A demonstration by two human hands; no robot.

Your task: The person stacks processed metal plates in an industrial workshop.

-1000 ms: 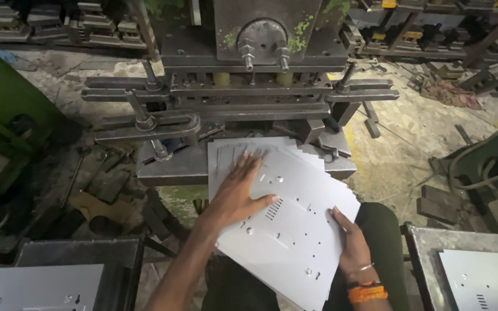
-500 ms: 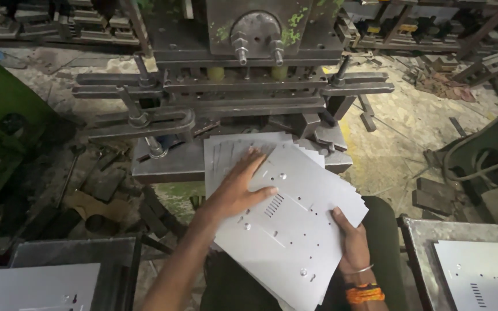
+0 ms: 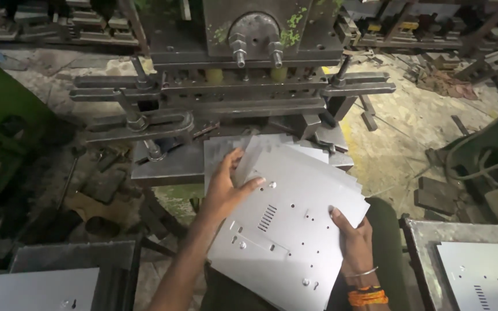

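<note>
1. Two hands on one grey metal sheet, punched with holes and a small block of slots, tilted across the lap at near centre.
2. Left hand laid flat on the sheet's left part, fingers spread and open, thumb pointing right along the surface; pressing down rather than gripping.
3. Right hand closed on the sheet's right edge, thumb on top, fingers hidden underneath; bangle and orange thread band at the wrist.
4. Far corner of the held sheet overlapping more grey sheets fanned out on the press bed, just beyond the left hand's fingertips.
5. Heavy press machine rising at far centre: dark steel block with two bolts on a round plate, flecks of green paint, horizontal clamp bars reaching left and right.
6. Stack of similar punched sheets lying on a tabletop at near right, well apart from the hands.
7. Another flat grey sheet at near left, on a dark metal stand.
8. Green machine body at far left; dusty floor with scattered metal scraps at far right.
</note>
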